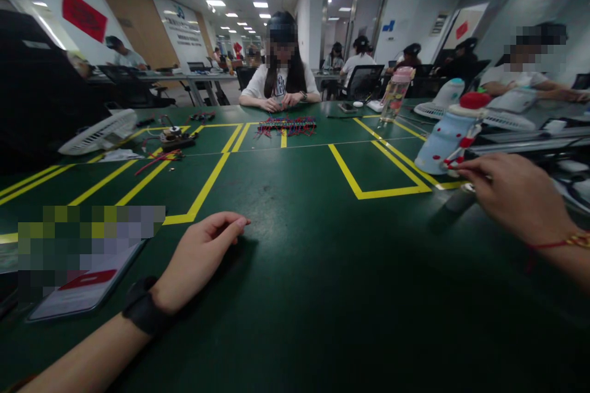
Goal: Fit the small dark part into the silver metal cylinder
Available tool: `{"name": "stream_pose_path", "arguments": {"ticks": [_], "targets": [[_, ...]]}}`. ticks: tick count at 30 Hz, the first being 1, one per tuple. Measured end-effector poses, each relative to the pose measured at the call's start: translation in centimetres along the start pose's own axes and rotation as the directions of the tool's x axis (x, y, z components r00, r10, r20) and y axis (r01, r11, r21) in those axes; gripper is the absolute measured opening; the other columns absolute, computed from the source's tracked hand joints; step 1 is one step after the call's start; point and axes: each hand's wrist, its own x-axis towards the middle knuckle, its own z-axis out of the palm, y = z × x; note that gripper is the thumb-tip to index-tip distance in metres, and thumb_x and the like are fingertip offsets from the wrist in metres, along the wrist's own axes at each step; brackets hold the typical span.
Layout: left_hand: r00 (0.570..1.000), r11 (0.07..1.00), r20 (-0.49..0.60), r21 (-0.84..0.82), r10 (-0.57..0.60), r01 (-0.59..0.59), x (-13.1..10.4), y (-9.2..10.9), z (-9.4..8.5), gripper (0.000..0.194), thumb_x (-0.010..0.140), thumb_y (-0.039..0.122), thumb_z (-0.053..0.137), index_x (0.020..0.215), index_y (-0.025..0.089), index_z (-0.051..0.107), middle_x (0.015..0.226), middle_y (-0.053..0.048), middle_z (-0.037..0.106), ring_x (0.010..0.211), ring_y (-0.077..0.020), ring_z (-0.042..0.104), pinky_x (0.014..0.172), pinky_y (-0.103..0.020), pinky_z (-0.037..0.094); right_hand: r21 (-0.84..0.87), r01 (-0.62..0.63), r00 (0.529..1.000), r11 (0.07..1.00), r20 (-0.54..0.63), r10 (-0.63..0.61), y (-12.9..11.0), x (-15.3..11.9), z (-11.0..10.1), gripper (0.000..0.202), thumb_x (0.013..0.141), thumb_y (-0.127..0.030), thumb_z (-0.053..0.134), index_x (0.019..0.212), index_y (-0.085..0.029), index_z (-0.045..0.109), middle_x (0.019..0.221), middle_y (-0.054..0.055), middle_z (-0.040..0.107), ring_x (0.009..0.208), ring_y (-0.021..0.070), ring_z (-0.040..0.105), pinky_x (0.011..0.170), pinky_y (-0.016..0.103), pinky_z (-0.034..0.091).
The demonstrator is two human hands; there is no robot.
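My left hand [203, 255], with a black band on the wrist, is low over the green table, left of the middle. Its thumb and index finger are pinched, and a tiny dark reddish tip sticks out past them, too small to name. On the right side my right hand [519, 196], with a red and gold bracelet, is also pinched. A small reddish bit shows at its fingertips, in front of the pale blue bottle [436, 141] with a red cap. What it holds I cannot make out. Below those fingers lies a dark cylinder [454, 204] with a metallic end.
A pixelated tablet-like device [99, 282] lies at left. Yellow tape [391, 192] marks the green table [295, 301]. Farther back are a bundle of red and blue wires [286, 126], a white fan [99, 131], loose parts [173, 135] and a clear bottle [396, 95]. A person [281, 77] sits opposite.
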Motion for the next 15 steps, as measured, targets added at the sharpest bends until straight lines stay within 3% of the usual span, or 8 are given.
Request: {"name": "stream_pose_path", "arguments": {"ticks": [2, 5, 9, 15], "targets": [[1.000, 1.000, 0.002, 0.006, 0.006, -0.006, -0.1, 0.0, 0.0, 0.033, 0.082, 0.049, 0.056, 0.094, 0.021, 0.068, 0.072, 0.001, 0.062, 0.068, -0.0161, 0.057, 0.059, -0.024, 0.041, -0.071, -0.050, 0.996, 0.996, 0.075, 0.055, 2.7, -0.1, 1.2, 0.033, 0.089, -0.032, 0.043, 0.097, -0.011, 0.068, 0.101, 0.014, 0.064, 0.094, 0.0224, 0.054, 0.079, 0.033, 0.037], [1.000, 1.000, 0.011, 0.007, 0.006, -0.006, -0.2, 0.1, 0.0, 0.033, 0.082, 0.049, 0.055, 0.096, 0.021, 0.068, 0.074, 0.001, 0.063, 0.068, -0.0162, 0.057, 0.058, -0.024, 0.041, -0.053, -0.106, 0.976, 0.993, 0.183, 0.114, 4.6, -0.3, 2.2, 0.033, 0.088, -0.033, 0.044, 0.095, -0.013, 0.069, 0.102, 0.013, 0.064, 0.089, 0.0209, 0.055, 0.074, 0.031, 0.037], [1.000, 1.000, 0.009, -0.005, -0.002, 0.002, -0.2, 0.2, 0.0, 0.033, 0.081, 0.050, 0.056, 0.093, 0.021, 0.068, 0.070, 0.001, 0.061, 0.061, -0.0149, 0.054, 0.053, -0.023, 0.038, -0.004, -0.172, 0.945, 0.985, 0.282, 0.166, 4.4, -0.4, 1.5, 0.039, 0.090, -0.037, 0.040, 0.098, -0.013, 0.069, 0.102, 0.013, 0.065, 0.090, 0.0195, 0.055, 0.075, 0.031, 0.037], [1.000, 1.000, 0.011, 0.005, 0.001, -0.001, -0.4, 0.2, 0.1, 0.033, 0.081, 0.050, 0.056, 0.093, 0.021, 0.067, 0.069, 0.002, 0.060, 0.062, -0.0143, 0.054, 0.052, -0.022, 0.038, 0.048, -0.207, 0.953, 0.977, 0.234, 0.190, 3.4, -0.6, 0.3, 0.046, 0.092, -0.040, 0.034, 0.103, -0.011, 0.068, 0.107, 0.014, 0.064, 0.098, 0.0187, 0.054, 0.080, 0.030, 0.037]]}}
